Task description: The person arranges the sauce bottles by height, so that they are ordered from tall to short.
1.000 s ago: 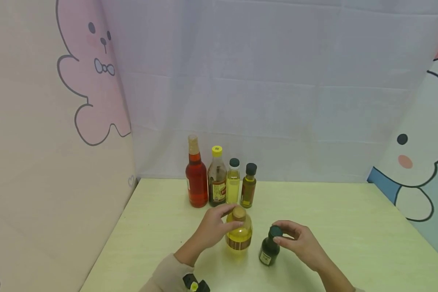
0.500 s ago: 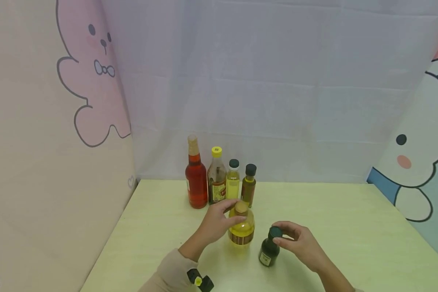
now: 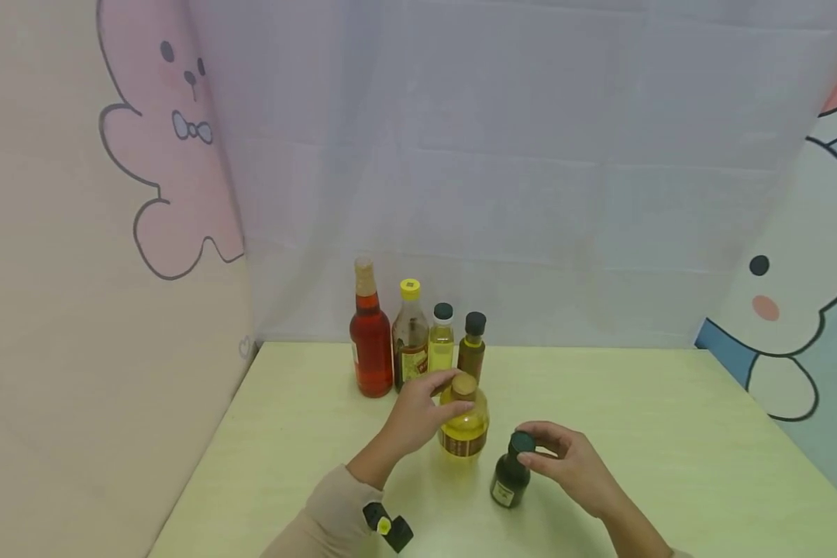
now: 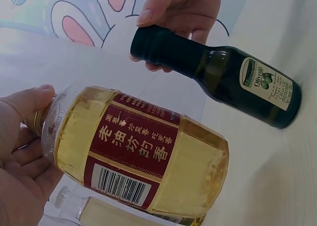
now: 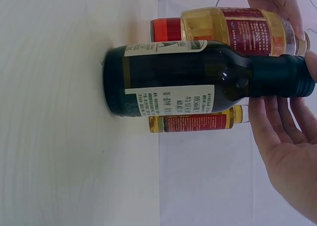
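My left hand (image 3: 413,415) grips a bottle of golden cooking oil (image 3: 464,434) by its neck and cap. In the left wrist view its dark red label (image 4: 133,149) and barcode face the camera. Its base looks raised off the table in the right wrist view. To its right, a small dark green olive oil bottle (image 3: 510,477) stands on the table. My right hand (image 3: 572,465) pinches that bottle around its dark green cap (image 3: 522,442), thumb on the near side. The two bottles are apart.
Behind my left hand stand a tall red bottle (image 3: 372,349), a yellow-capped bottle (image 3: 410,341), a pale yellow oil bottle (image 3: 442,345) and a dark-capped bottle (image 3: 471,353). They line the pale table (image 3: 635,434) near its back edge, before a white curtain (image 3: 516,155).
My left hand has carried the cooking oil bottle away from me and slightly to the right, toward the back row. My right hand and the olive oil bottle stay in place.
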Available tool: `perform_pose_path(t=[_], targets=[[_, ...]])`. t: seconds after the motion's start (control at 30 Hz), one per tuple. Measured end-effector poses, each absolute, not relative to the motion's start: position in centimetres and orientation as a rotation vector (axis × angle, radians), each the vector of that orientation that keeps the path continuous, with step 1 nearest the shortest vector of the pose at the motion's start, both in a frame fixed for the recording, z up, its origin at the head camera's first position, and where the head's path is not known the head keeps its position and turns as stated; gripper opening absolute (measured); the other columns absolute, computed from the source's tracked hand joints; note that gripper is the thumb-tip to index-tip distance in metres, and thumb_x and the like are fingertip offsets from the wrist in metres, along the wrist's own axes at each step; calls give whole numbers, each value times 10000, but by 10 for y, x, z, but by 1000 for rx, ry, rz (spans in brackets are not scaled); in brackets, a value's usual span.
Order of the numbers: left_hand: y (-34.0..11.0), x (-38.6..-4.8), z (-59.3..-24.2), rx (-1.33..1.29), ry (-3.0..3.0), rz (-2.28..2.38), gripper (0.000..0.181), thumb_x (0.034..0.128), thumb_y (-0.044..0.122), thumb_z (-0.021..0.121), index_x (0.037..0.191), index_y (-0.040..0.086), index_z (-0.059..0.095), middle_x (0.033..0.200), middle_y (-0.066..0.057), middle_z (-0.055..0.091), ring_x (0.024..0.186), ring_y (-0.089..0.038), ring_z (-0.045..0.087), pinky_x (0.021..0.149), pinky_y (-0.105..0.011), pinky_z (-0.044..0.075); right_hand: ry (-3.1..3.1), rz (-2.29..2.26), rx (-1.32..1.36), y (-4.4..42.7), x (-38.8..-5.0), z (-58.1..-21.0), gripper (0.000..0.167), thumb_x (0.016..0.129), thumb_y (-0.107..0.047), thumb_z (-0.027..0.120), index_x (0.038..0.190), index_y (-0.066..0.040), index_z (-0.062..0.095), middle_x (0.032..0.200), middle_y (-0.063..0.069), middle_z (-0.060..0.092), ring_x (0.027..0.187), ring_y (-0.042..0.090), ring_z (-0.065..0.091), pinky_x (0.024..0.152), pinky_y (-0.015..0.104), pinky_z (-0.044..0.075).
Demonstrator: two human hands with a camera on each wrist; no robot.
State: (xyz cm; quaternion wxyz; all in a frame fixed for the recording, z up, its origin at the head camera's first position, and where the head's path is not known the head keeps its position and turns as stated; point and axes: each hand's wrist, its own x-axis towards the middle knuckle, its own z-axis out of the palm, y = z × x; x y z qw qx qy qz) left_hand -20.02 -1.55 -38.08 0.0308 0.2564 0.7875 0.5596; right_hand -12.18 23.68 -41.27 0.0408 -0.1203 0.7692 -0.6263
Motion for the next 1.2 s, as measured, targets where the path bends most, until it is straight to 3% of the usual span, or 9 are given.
perform_pose_path(t=[0.7,1.2], targets=[[10,-223,-380,767,2444,1702,458,893,241,733,1306,86,611,1257,-9,627,1214,-232,538,998,-471,431,2347,-1902,-327,237,-121,-413,429,899,-71,695,1231,148,534,1151,213,601,1021,147,622,830,310,530],[30,-233,-382,719,2447,1732,478,886,236,740,1318,81,603,1261,-40,621,1176,-214,562,966,-393,467,2343,-1911,-343,236,-122,-413,418,896,-62,695,1221,149,539,1131,214,606,1014,153,624,831,311,532]])
